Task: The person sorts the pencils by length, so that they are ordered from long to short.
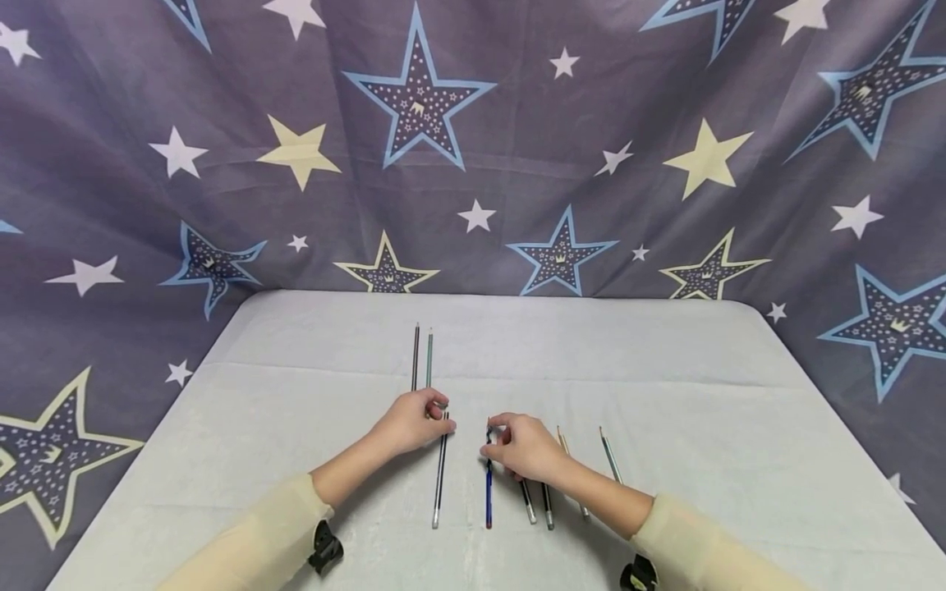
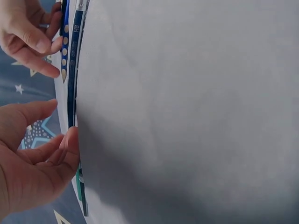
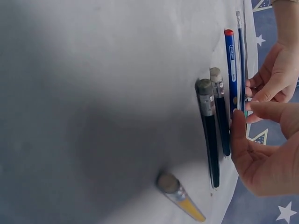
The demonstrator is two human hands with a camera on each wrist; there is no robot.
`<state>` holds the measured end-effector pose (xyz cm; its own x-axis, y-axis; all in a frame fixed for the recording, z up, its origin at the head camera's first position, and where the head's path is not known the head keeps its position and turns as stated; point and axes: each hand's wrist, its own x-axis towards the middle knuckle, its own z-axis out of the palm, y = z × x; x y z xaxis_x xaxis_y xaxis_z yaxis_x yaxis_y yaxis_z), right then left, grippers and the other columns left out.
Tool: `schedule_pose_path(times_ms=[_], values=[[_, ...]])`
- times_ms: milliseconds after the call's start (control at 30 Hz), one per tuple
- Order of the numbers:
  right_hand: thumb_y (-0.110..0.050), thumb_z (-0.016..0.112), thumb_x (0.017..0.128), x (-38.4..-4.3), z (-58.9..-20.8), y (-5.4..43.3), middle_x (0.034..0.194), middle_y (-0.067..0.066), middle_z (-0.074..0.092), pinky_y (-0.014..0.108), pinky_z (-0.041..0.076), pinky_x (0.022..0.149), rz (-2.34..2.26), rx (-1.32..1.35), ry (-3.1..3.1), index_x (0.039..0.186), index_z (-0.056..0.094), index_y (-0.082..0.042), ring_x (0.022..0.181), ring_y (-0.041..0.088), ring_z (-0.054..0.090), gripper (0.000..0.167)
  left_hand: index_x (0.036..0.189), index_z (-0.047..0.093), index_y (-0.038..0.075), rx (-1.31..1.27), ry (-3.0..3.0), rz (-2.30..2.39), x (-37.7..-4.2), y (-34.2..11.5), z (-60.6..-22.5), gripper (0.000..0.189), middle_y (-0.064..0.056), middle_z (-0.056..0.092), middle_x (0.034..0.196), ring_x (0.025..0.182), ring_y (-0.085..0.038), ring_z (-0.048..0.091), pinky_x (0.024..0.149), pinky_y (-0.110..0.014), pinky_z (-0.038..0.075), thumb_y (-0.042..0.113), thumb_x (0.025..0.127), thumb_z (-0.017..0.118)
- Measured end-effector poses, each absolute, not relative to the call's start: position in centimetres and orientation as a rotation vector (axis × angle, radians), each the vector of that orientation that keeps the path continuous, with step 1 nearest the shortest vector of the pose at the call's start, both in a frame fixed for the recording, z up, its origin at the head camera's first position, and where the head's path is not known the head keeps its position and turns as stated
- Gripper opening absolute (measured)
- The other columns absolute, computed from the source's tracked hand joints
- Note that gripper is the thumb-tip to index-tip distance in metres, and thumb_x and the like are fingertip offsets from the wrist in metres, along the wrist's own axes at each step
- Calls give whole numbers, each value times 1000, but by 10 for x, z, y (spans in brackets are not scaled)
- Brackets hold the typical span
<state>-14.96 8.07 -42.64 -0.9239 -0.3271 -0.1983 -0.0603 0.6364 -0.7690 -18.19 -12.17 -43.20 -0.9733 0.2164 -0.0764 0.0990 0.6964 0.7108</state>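
Note:
My left hand (image 1: pixel 417 420) is at the upper end of a dark blue pencil with a silver end (image 1: pixel 439 484), its thumb and forefinger apart around the tip. In the left wrist view that pencil (image 2: pixel 74 60) shows HB lettering. My right hand (image 1: pixel 532 447) is over the upper part of a blue pencil with a red end (image 1: pixel 489 497), thumb and forefinger spread along it. Round grip dots show on this blue pencil (image 2: pixel 65 46) in the left wrist view. Beyond the left hand lie a dark pencil (image 1: pixel 415 357) and a green pencil (image 1: pixel 429 361), side by side.
Under and beside the right hand lie two dark eraser-tipped pencils (image 3: pixel 209 135), a yellow pencil (image 3: pixel 187 205) and a green pencil (image 1: pixel 609 455). All lie on a white-covered table (image 1: pixel 296 345). A star-patterned cloth (image 1: pixel 510 164) hangs behind the table's far edge.

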Motion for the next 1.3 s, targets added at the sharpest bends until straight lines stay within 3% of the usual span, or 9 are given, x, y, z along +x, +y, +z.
schedule_pose_path(times_ms=[233, 667, 800, 900, 1167, 1300], values=[[-19, 69, 83, -148, -428, 77, 65, 0, 56, 25, 44, 39, -1125, -322, 2548, 128, 51, 5, 40, 9, 49, 54, 101, 64, 0, 310, 2818, 1039, -181, -118, -435, 36, -1, 60, 79, 71, -11, 51, 69, -27, 46, 18, 73, 77], [-13, 73, 77, -142, -430, 72, 53, 2, 56, 24, 43, 40, -1059, -400, 2628, 130, 47, 8, 39, 10, 50, 63, 105, 64, 2, 269, 2805, 1006, -181, -116, -437, 43, -1, 58, 79, 71, -11, 49, 69, -27, 45, 15, 68, 81], [-14, 76, 74, -141, -431, 69, 78, 14, 68, 27, 51, 56, -952, -453, 2712, 127, 50, 8, 60, 13, 59, 63, 103, 65, 2, 245, 2787, 1065, -181, -117, -437, 40, -2, 59, 79, 71, -11, 51, 68, -26, 46, 10, 67, 79], [-15, 77, 72, -142, -432, 69, 98, 18, 68, 29, 51, 66, -896, -485, 2751, 125, 51, 7, 77, 15, 60, 63, 103, 65, 2, 221, 2769, 1102, -181, -118, -438, 38, -2, 60, 80, 71, -11, 52, 67, -25, 46, 7, 67, 78], [-9, 72, 77, -142, -430, 72, 63, 1, 57, 21, 44, 52, -933, -459, 2691, 130, 47, 8, 53, 8, 51, 61, 104, 65, 1, 166, 2707, 1200, -181, -119, -439, 37, -4, 62, 81, 69, -11, 55, 62, -24, 49, 3, 69, 72], [-6, 70, 78, -143, -428, 74, 59, 0, 55, 21, 45, 47, -1018, -412, 2613, 131, 46, 8, 47, 9, 52, 60, 107, 64, -2, 110, 2613, 1327, -180, -121, -439, 37, -5, 60, 80, 60, -11, 56, 54, -24, 53, -1, 70, 69]])
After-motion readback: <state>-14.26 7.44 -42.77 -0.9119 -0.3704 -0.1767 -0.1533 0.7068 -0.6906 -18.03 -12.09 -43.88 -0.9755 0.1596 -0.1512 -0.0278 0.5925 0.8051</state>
